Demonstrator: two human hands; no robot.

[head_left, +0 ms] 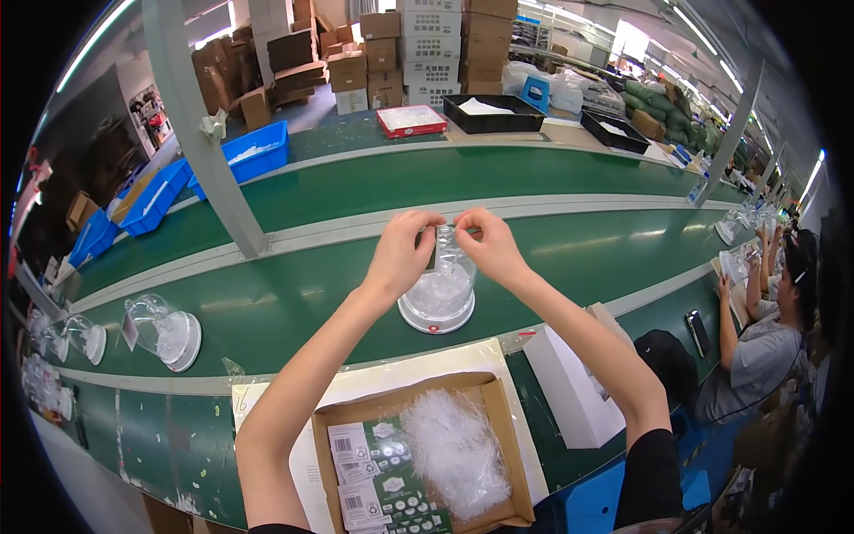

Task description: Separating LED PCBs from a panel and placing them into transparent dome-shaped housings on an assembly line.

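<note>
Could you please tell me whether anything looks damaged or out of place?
Yes: whitish patches mar the green worktop at lower left, breaking its even colour; worn paint or residue, I can't tell.

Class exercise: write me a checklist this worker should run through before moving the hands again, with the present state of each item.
1. Both hands on the work: ok; left hand and right hand pinch the top of the clear plastic.
2. Base steady: ok; the round white base sits on the green table.
3. Plastic closed at the top: cannot tell; the fingers hide it.
4. Filling at hand: ok; white shreds lie in the cardboard box in front.
5. Cards at hand: ok; they lie left of the shreds.
6. Side bench free of phones: not ok; a black phone lies there.
</note>
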